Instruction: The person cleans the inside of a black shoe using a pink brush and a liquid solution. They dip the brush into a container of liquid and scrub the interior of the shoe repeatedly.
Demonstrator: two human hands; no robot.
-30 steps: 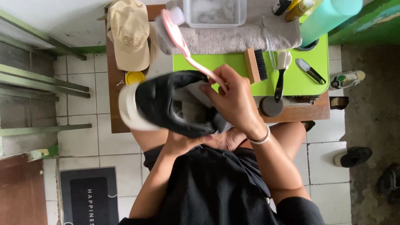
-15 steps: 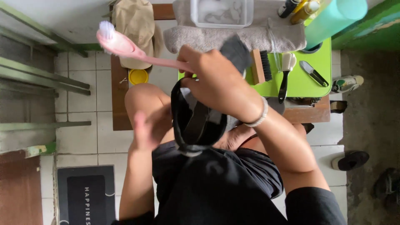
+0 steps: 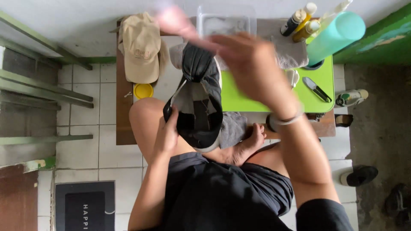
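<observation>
The left hand [image 3: 168, 136] is closed on the near left rim of a black cap [image 3: 199, 100], fingers curled over its edge just above the raised knee [image 3: 147, 115]. The cap is held up over the lap, inside facing up so its pale lining shows; its long axis runs away from the person, crown end low by the lap and the narrower dark end pointing toward the table [image 3: 124, 128], slightly to the right. The right hand [image 3: 252, 66] is motion-blurred above the cap's far end, closed around the handle of a pink brush [image 3: 173, 21], whose blurred head points up and to the left, over the table's back edge. How tightly the fingers wrap the handle cannot be told through the blur. A wristband [image 3: 287, 119] sits on the right wrist. On the table, a tan cap [image 3: 141, 47] lies at the left with a yellow lid [image 3: 143, 90] just below it, a clear tub [image 3: 224, 23] at the back, a green mat [image 3: 317, 79] to the right, bottles [image 3: 299, 19] and a teal cylinder [image 3: 336, 34] at the far right corner.
</observation>
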